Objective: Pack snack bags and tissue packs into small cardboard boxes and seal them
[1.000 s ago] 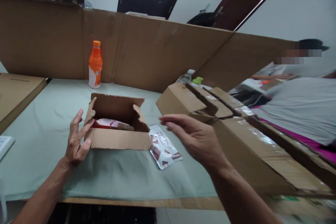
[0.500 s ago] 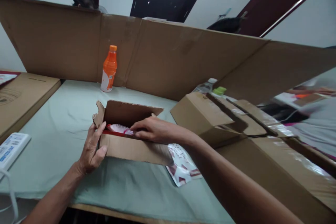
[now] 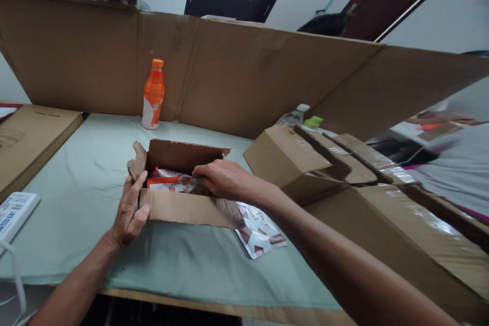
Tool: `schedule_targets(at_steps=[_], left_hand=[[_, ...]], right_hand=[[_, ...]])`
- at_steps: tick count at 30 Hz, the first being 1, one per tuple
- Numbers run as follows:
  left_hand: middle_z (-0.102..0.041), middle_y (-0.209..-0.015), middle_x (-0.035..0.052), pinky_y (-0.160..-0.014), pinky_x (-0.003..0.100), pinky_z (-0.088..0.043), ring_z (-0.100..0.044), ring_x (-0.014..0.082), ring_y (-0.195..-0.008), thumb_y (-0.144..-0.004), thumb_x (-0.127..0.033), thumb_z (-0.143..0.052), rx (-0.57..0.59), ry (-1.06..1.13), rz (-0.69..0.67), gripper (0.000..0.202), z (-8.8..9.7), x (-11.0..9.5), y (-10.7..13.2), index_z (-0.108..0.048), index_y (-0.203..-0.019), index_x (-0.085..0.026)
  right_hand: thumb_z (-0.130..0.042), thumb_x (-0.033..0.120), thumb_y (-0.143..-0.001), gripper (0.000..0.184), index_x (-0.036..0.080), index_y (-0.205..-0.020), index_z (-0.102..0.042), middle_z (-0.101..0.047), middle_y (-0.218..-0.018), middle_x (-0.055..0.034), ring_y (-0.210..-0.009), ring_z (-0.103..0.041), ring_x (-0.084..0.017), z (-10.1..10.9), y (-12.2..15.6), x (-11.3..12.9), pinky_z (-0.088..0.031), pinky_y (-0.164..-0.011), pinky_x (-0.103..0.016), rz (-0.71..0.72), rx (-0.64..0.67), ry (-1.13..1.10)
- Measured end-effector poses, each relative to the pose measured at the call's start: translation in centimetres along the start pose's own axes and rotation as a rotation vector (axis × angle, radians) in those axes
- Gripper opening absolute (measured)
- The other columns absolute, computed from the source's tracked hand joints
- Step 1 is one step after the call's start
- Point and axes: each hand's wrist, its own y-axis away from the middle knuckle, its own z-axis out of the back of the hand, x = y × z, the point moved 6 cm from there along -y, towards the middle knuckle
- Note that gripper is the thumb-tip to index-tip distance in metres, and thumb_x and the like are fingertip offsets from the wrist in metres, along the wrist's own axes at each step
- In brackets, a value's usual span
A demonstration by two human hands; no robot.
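Note:
A small open cardboard box stands on the green cloth with its flaps up. My left hand grips its left front corner, thumb on the front flap and fingers along the side. Reaching into the opening from the right, my right hand has its fingers closed at the right end of a red and white packet; the fingertips are partly hidden. Another pink-white packet shows behind that one. A white pouch with brown-red shapes lies on the cloth to the right of the box, beneath my right forearm.
An orange drink bottle stands by the tall cardboard partition. Larger cardboard boxes fill the right side, with a clear bottle behind. At left are a flat carton and a white power strip. People are partly visible beyond.
The red and white packet now shows higher in the box opening, at my right hand's fingers. My left hand keeps its hold on the box. The whole view has shifted slightly.

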Motion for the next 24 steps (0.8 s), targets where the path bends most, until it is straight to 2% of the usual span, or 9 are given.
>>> schedule_targets(at_steps=[4, 7, 11, 15, 19, 22, 24], left_hand=[[-0.043, -0.164, 0.0096, -0.126, 0.061, -0.027, -0.031, 0.0366, -0.156, -0.1, -0.027, -0.043, -0.009, 0.019, 0.003, 0.068, -0.2, 0.2, 0.1, -0.026, -0.166, -0.03], [-0.042, -0.164, 0.0113, -0.125, 0.061, -0.027, -0.033, 0.0372, -0.155, -0.1, -0.027, -0.043, -0.015, 0.019, 0.006, 0.069, -0.4, 0.4, 0.2, -0.025, -0.166, -0.028], [-0.042, -0.164, 0.0125, -0.124, 0.06, -0.031, -0.037, 0.0378, -0.153, -0.099, -0.028, -0.045, -0.021, 0.021, 0.004, 0.071, -0.3, 0.3, 0.1, -0.024, -0.167, -0.027], [-0.039, -0.164, 0.0132, -0.123, 0.06, -0.033, -0.037, 0.039, -0.152, -0.1, -0.033, -0.045, -0.032, 0.044, -0.006, 0.07, -0.1, 0.0, -0.3, -0.024, -0.166, -0.028], [-0.038, -0.162, 0.0143, -0.121, 0.061, -0.035, -0.037, 0.0411, -0.152, -0.1, -0.038, -0.046, -0.045, 0.059, -0.01, 0.069, 0.1, 0.0, -0.6, -0.028, -0.165, -0.028], [-0.041, -0.161, 0.0135, -0.12, 0.061, -0.036, -0.04, 0.0408, -0.149, -0.1, -0.039, -0.048, -0.052, 0.049, -0.001, 0.067, 0.3, 0.2, -0.5, -0.032, -0.164, -0.028], [-0.042, -0.161, 0.0123, -0.12, 0.06, -0.035, -0.04, 0.0403, -0.149, -0.099, -0.038, -0.049, -0.055, 0.042, 0.009, 0.065, 0.4, 0.3, -0.4, -0.036, -0.162, -0.029]], right_hand=[[-0.055, 0.014, -0.096, 0.026, 0.02, -0.112, -0.074, -0.08, -0.108, -0.0101, -0.099, -0.072, -0.024, -0.3, -0.2, 1.7, -0.033, -0.074, -0.032, 0.062, 0.006, 0.04], [-0.052, 0.013, -0.096, 0.026, 0.019, -0.106, -0.076, -0.08, -0.102, -0.0113, -0.092, -0.072, -0.023, -0.2, -0.3, 2.2, -0.033, -0.072, -0.032, 0.029, -0.034, 0.055], [-0.052, 0.013, -0.093, 0.026, 0.019, -0.101, -0.076, -0.08, -0.097, -0.0093, -0.087, -0.07, -0.022, -0.2, 0.2, 1.9, -0.035, -0.07, -0.03, -0.024, -0.168, -0.023], [-0.053, 0.016, -0.089, 0.024, 0.02, -0.096, -0.075, -0.078, -0.085, -0.0046, -0.075, -0.067, -0.019, 0.8, 2.3, 0.4, -0.04, -0.067, -0.027, -0.015, -0.46, -0.279], [-0.057, 0.027, -0.085, 0.018, 0.021, -0.088, -0.073, -0.074, -0.076, -0.0013, -0.066, -0.065, -0.017, 3.4, 6.8, -2.6, -0.047, -0.062, -0.027, -0.014, -0.873, -0.613], [-0.066, 0.037, -0.079, 0.015, 0.024, -0.083, -0.073, -0.072, -0.074, -0.0001, -0.066, -0.064, -0.018, 4.1, 10.7, -5.8, -0.05, -0.061, -0.029, -0.131, -1.113, -0.77], [-0.072, 0.04, -0.073, 0.018, 0.024, -0.081, -0.072, -0.071, -0.073, 0.0003, -0.065, -0.062, -0.019, 3.4, 13.2, -8.2, -0.051, -0.06, -0.031, -0.253, -1.222, -0.851]])
